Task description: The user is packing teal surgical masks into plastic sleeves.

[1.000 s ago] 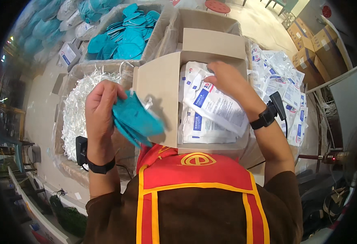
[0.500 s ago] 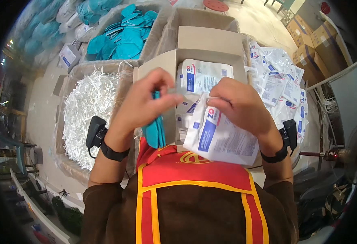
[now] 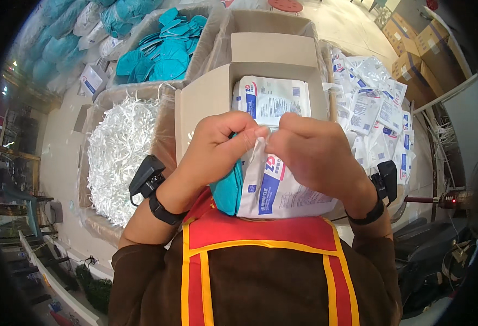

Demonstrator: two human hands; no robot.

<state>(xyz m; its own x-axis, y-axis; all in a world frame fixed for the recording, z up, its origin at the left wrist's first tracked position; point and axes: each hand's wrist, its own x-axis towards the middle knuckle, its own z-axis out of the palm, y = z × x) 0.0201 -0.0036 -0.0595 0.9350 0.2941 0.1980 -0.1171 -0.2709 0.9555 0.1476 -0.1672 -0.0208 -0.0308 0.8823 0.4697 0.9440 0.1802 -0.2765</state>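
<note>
My right hand [image 3: 314,155] is closed in a pinch on the top edge of a white plastic pouch [image 3: 299,200] with a blue panel, which hangs in front of my red apron. My left hand [image 3: 217,145] holds a small stack of folded teal face masks [image 3: 228,191] under its fingers. The thumb and fingertips of that hand also meet the pouch's top edge, close to my right fingertips. The masks stand beside the pouch's left side. Whether the pouch's mouth is parted cannot be seen behind the fingers.
Beyond my hands stands an open carton [image 3: 271,49] with similar filled pouches [image 3: 277,100] inside. White elastic strips [image 3: 122,157] fill a lined box at left; teal masks [image 3: 168,57] fill another behind it. Loose pouches [image 3: 377,111] heap up at right. Brown cartons [image 3: 421,49] are stacked at far right.
My left hand has moved right with the masks and now meets the pouch's top edge. The masks now sit against the pouch, and my right hand has shifted slightly left.
</note>
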